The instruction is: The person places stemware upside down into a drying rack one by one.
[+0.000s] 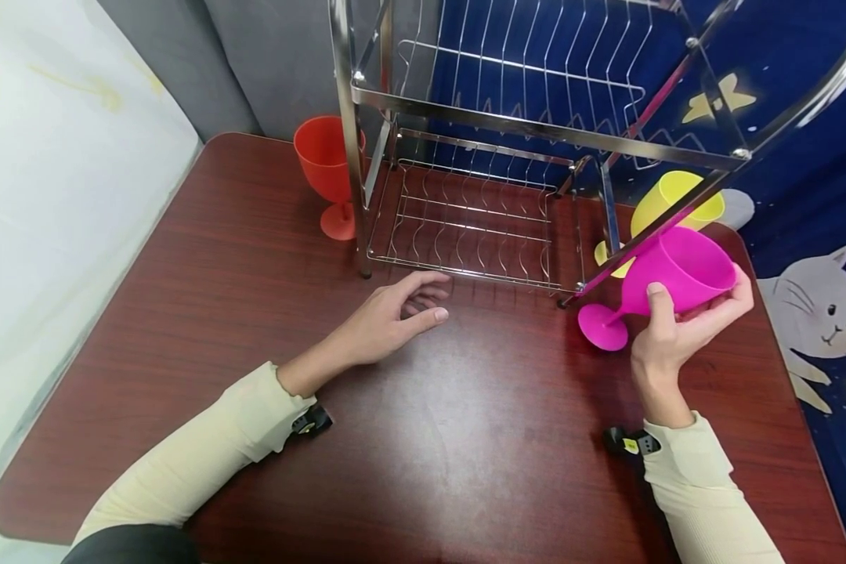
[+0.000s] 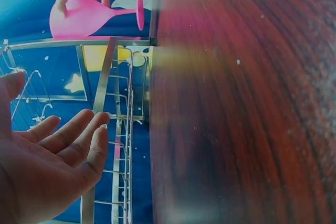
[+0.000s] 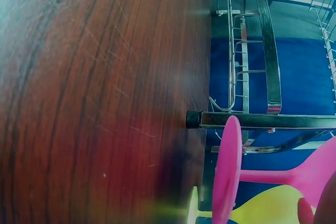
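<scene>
My right hand [image 1: 677, 337] grips the bowl of a magenta goblet [image 1: 666, 270], thumb on the near side and fingers round the far side. The goblet tilts, its foot off the table in the right wrist view. Behind it stands a yellow goblet [image 1: 666, 205], partly hidden by the rack's post and the magenta goblet. In front of the metal dish rack [image 1: 479, 223], my left hand [image 1: 388, 317] hovers over the table with loosely bent fingers and holds nothing. A red goblet [image 1: 327, 168] stands upright left of the rack, partly behind its post.
The two-tier chrome rack stands at the back of the brown wooden table [image 1: 183, 313], its upper wire tier [image 1: 536, 70] above the lower one. Behind hang a grey curtain [image 1: 289, 55] and a dark blue cloth [image 1: 811, 117] with a cat and stars.
</scene>
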`<state>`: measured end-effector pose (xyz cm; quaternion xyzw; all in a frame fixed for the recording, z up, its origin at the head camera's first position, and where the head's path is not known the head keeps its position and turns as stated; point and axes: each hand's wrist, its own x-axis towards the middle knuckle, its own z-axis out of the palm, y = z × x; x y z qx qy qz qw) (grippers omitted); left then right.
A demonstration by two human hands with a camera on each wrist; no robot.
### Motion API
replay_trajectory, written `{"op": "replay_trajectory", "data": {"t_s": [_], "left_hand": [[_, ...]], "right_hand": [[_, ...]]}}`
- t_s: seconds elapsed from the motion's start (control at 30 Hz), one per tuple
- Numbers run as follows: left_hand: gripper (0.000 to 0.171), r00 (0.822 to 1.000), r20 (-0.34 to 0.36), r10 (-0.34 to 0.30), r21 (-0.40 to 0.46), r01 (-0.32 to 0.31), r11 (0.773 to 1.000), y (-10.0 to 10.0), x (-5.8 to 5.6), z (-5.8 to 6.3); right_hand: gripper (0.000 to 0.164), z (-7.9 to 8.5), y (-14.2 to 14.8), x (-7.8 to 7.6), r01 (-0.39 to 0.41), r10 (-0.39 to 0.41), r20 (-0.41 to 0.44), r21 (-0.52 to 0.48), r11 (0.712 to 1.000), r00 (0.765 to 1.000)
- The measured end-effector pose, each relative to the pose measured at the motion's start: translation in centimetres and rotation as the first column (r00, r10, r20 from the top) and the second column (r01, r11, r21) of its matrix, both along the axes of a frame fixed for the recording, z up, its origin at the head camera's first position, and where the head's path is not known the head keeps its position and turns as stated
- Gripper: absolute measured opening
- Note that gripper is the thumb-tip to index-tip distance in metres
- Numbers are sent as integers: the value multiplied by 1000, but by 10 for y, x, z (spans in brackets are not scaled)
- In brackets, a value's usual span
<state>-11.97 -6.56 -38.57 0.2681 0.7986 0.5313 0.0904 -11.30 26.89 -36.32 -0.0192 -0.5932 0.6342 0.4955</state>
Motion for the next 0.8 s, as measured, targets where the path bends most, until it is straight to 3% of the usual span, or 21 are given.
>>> {"op": "replay_trajectory", "data": {"t_s": [0.27, 0.8], "left_hand": [[45, 1000, -10, 1, -6, -1, 1000, -1, -1, -1], [45, 1000, -24, 18, -22, -18, 1000, 0, -3, 0]], "right_hand": [[82, 0, -4, 3, 69, -64, -58, 93, 993, 996], [96, 0, -20, 5, 157, -135, -145, 153, 976, 980]]}}
